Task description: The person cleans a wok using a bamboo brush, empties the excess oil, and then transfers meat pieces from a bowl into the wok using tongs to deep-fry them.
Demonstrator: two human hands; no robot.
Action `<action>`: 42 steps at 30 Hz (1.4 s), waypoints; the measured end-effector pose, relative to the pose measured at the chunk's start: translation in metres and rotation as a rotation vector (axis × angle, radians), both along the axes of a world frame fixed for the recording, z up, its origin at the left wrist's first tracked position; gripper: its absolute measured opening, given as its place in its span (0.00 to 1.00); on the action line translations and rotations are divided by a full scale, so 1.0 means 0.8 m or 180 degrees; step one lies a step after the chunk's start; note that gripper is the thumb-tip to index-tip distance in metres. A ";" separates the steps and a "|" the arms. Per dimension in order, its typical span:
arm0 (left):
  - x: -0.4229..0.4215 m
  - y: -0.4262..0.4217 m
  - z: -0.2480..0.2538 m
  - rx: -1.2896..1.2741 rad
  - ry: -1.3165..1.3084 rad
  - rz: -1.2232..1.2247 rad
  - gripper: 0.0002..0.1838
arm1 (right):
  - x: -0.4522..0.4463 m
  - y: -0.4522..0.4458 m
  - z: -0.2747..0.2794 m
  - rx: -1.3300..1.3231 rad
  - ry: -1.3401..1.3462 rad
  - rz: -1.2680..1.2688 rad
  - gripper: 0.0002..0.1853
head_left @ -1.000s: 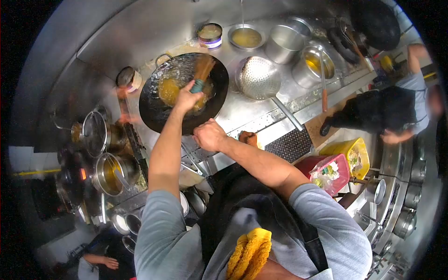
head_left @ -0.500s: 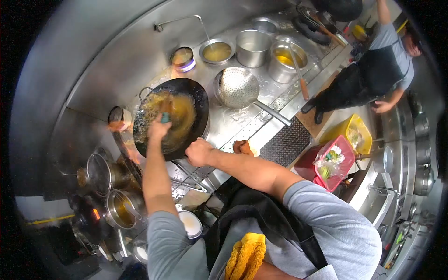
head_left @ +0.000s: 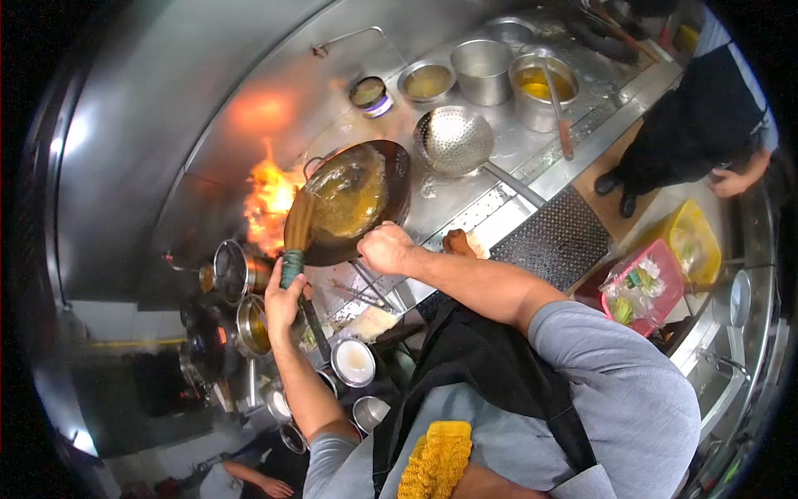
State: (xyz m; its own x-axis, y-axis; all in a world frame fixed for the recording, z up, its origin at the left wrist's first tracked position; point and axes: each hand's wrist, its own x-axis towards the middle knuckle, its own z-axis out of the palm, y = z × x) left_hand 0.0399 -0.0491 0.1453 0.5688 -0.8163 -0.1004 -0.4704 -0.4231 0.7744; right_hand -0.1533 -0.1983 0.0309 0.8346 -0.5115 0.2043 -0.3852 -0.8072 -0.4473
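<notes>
A cook's left hand (head_left: 284, 301) grips a bamboo brush (head_left: 301, 237) while the right hand (head_left: 386, 248) is closed on the rim of a black wok (head_left: 401, 170) at its five o'clock, in a steel-walled kitchen. The wok, seemingly tipped, lies near the top-centre of the view, a pool of yellowish liquid (head_left: 357, 195) in its bowl; the bristles meet its rim at eight o'clock, and orange flame (head_left: 270, 204) flares just beyond at nine. Handling it well would seem to call for a firm, steady hold on the rim, so the liquid does not slop over, and bristles kept pressed along the curved wall in even sweeps. The brush hand, nearest the fire, is best kept low on the handle side, toward seven o'clock. On the steel table (head_left: 436, 204), a perforated strainer (head_left: 453, 140) rests at the wok's two o'clock, with a pot (head_left: 528, 112) of yellow liquid farther out. A co-worker (head_left: 702, 125) in a dark apron stands well apart, toward three o'clock.
</notes>
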 end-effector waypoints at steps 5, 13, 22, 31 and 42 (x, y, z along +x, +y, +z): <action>-0.046 0.070 0.021 -0.0722 -0.0779 0.0795 0.33 | -0.035 0.010 0.023 0.0029 -0.0813 -0.0128 0.12; -0.122 0.128 0.019 -0.1255 -0.0482 0.1792 0.32 | -0.050 0.015 0.058 0.0317 -0.1220 -0.0292 0.13; -0.151 0.137 -0.110 -0.1264 0.0394 0.2251 0.34 | -0.056 0.012 0.071 0.0555 -0.1384 -0.0755 0.14; -0.056 0.087 -0.317 -0.0166 0.1129 0.2524 0.40 | -0.043 0.000 0.096 0.1055 -0.1915 -0.1531 0.16; -0.035 0.055 -0.396 0.0854 -0.2048 -0.1377 0.20 | 0.008 0.010 0.021 -0.0145 -0.1047 -0.0410 0.16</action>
State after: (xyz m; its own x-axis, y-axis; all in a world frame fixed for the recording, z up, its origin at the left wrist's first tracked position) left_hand 0.0123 -0.0049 -0.1714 0.2221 -0.9713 -0.0850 -0.9521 -0.2349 0.1957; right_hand -0.1470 -0.1904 0.0473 0.6497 -0.5925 0.4764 -0.3264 -0.7833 -0.5290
